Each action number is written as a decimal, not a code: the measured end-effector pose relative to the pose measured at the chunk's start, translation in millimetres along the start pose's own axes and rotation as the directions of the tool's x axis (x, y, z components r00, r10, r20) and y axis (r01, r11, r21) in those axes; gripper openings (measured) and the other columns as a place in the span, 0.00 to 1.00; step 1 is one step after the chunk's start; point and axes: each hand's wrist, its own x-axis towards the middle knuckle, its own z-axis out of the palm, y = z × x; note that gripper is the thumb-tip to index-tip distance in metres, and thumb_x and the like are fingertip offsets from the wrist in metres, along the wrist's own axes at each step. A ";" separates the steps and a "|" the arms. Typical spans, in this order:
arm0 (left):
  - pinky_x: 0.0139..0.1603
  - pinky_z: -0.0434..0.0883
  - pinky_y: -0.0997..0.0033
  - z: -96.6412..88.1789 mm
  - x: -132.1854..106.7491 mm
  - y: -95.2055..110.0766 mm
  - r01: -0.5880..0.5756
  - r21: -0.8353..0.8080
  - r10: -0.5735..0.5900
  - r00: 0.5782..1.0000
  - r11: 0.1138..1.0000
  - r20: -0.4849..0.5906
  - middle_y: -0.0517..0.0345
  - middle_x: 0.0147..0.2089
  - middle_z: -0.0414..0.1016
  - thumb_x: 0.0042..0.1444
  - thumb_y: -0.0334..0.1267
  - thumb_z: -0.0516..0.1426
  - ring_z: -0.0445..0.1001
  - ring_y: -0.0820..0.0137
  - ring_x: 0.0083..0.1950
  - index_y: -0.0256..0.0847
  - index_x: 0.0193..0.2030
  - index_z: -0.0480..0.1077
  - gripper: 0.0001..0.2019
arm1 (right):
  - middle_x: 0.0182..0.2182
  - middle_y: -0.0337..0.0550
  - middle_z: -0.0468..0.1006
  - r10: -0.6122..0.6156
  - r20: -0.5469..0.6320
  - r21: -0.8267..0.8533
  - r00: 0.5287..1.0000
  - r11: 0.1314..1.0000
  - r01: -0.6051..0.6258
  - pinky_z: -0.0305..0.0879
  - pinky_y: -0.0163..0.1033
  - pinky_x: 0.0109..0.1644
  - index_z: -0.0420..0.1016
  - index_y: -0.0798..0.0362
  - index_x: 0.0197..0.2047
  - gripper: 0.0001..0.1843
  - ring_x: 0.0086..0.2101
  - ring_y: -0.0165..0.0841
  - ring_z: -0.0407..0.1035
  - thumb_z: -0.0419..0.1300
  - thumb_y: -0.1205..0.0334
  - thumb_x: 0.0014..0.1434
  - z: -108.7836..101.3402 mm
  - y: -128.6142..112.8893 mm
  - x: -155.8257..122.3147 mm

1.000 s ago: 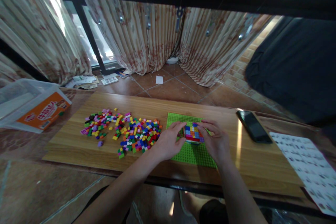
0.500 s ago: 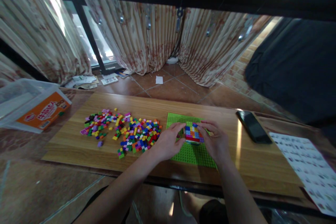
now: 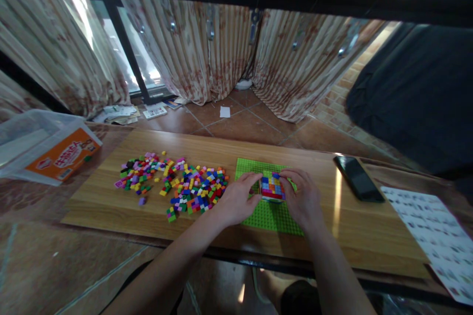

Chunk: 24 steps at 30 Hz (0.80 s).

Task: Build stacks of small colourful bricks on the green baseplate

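Observation:
A small block of multicoloured toy bricks (image 3: pixel 272 187) stands on the green baseplate (image 3: pixel 275 219). My left hand (image 3: pixel 240 198) grips its left side, thumb and fingers curled against it. On the opposite side, my right hand (image 3: pixel 301 197) has its fingers bent over the right edge and far right corner, near a blue brick. The undersides of the fingertips are hidden. Left of the baseplate lies a spread of loose bricks (image 3: pixel 199 189) in many colours.
A clear plastic box (image 3: pixel 55 150) with an orange label stands at the left end of the wooden board (image 3: pixel 121 219). To the right lie a black phone (image 3: pixel 358 178) and a printed sheet (image 3: pixel 430 236). Curtains (image 3: pixel 221 64) hang beyond the table.
The right hand's fingers have drawn in slightly and bent more over the brick block's right edge. The left hand and the block stay in place.

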 end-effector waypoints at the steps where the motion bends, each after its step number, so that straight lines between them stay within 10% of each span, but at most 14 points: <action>1: 0.59 0.70 0.56 -0.4 -0.1 0.3 0.002 0.003 -0.002 1.000 1.000 -0.001 0.48 0.60 0.67 0.55 0.31 0.55 0.68 0.62 0.59 0.40 0.60 0.63 0.24 | 0.39 0.46 0.77 -0.012 0.006 -0.005 1.000 1.000 0.012 0.66 0.50 0.50 0.76 0.49 0.37 0.10 0.42 0.39 0.69 0.53 0.61 0.62 -0.2 -0.3 0.0; 18: 0.55 0.72 0.58 -3.9 -1.8 0.7 0.026 -0.005 -0.025 0.999 1.000 0.026 0.47 0.59 0.67 0.55 0.30 0.54 0.74 0.66 0.48 0.39 0.60 0.63 0.24 | 0.38 0.47 0.76 -0.085 0.053 -0.062 0.995 0.994 0.088 0.68 0.50 0.49 0.76 0.50 0.38 0.12 0.41 0.40 0.69 0.50 0.62 0.63 0.8 4.5 4.0; 24: 0.60 0.69 0.56 -5.9 -3.0 5.4 0.010 0.059 -0.012 1.000 0.998 0.022 0.46 0.62 0.64 0.56 0.31 0.55 0.69 0.61 0.58 0.40 0.63 0.60 0.26 | 0.39 0.48 0.75 -0.078 0.072 -0.043 0.994 0.996 0.081 0.67 0.51 0.50 0.76 0.50 0.38 0.12 0.42 0.41 0.69 0.51 0.62 0.63 -0.4 4.2 3.2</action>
